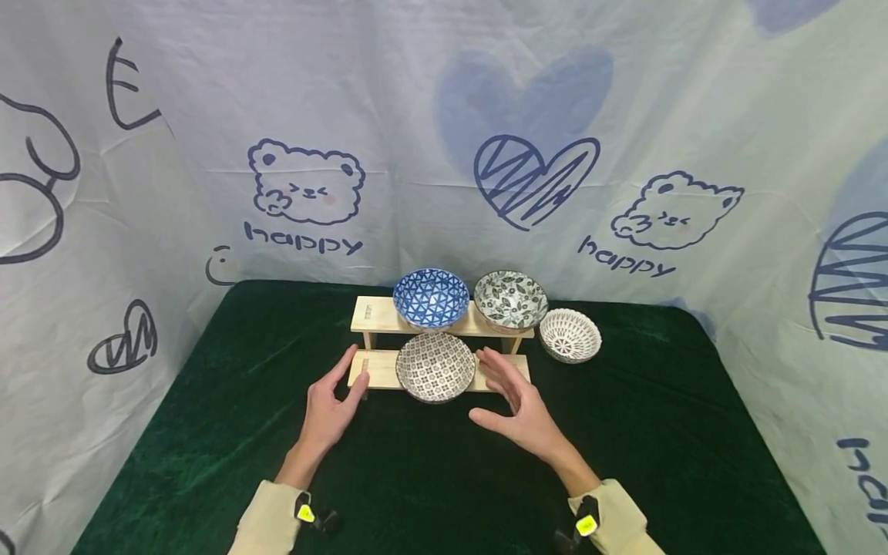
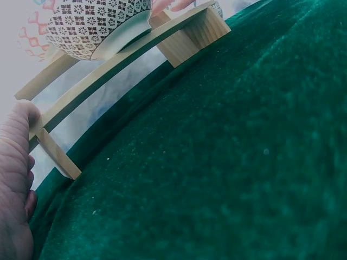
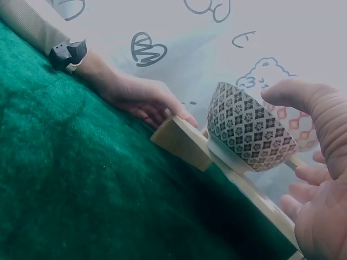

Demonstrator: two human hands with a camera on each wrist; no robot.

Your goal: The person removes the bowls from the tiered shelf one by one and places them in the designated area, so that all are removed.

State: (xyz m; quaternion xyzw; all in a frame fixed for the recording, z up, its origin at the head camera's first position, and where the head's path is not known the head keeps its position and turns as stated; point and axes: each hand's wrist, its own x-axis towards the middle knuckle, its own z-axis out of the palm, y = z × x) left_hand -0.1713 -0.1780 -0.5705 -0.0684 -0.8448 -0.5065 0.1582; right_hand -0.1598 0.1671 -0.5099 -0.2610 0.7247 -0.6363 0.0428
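Observation:
A brown-and-white patterned bowl [image 1: 435, 368] sits on the lower shelf of a two-step wooden stand [image 1: 380, 370]. My left hand [image 1: 327, 412] holds the left end of that shelf, its thumb at the front edge. In the right wrist view, some fingers of the left hand [image 3: 143, 98] curl below the board. Just right of the patterned bowl is my right hand [image 1: 523, 412], thumb spread from the fingers, with nothing in its grasp. The right wrist view has the right fingers [image 3: 310, 176] near the side of the bowl [image 3: 244, 130].
On the upper shelf stand a blue triangle-patterned bowl [image 1: 431, 298] and a dark leaf-patterned bowl [image 1: 510, 300]. A small white bowl with a red pattern [image 1: 570, 336] is to the right of the stand. Green cloth [image 1: 416, 486] covers the table, and a printed curtain [image 1: 416, 116] hangs behind.

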